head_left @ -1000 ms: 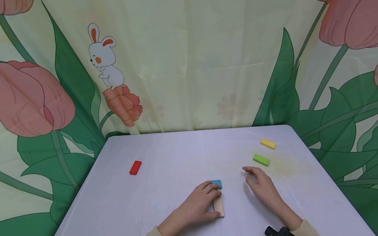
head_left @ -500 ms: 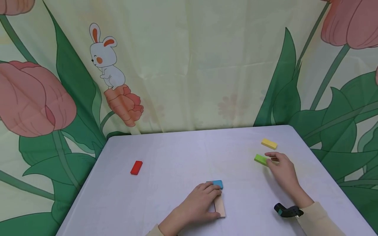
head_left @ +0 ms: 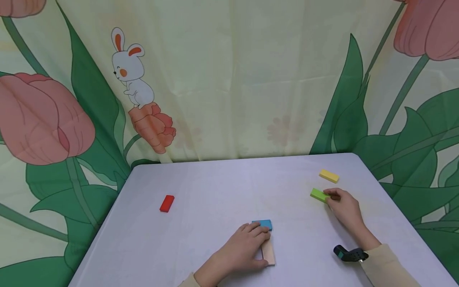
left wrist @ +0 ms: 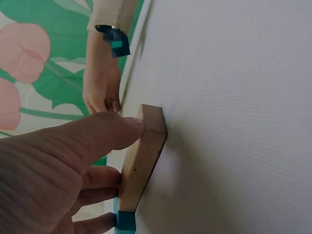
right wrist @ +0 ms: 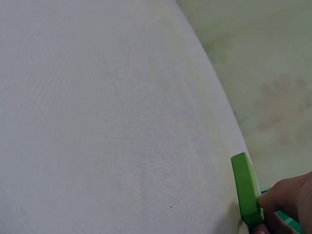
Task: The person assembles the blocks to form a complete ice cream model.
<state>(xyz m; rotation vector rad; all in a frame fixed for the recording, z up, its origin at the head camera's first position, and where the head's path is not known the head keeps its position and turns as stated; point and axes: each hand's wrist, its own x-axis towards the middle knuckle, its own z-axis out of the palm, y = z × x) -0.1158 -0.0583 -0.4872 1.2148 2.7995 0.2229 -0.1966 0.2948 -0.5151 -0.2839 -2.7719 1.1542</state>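
Note:
My left hand (head_left: 240, 249) curls round a plain wooden block (head_left: 268, 252), its thumb at the near end in the left wrist view (left wrist: 141, 161). At the block's far end lies a blue block (head_left: 264, 224), touched by a fingertip of the same hand. On the right of the table, my right hand (head_left: 346, 211) pinches the right end of a green block (head_left: 318, 195) between thumb and fingers; the right wrist view shows the green block (right wrist: 245, 187) beside the thumb. What else lies under the left palm is hidden.
A yellow block (head_left: 328, 175) lies just behind the green one. Far to the left is a red block (head_left: 167, 203). The white table (head_left: 215, 183) ends at a patterned curtain (head_left: 229, 79). A black band hangs at the right wrist.
My right hand has moved right and away from me to the green block and now pinches it. The left hand has stayed at the wooden block, with more of the blue block showing.

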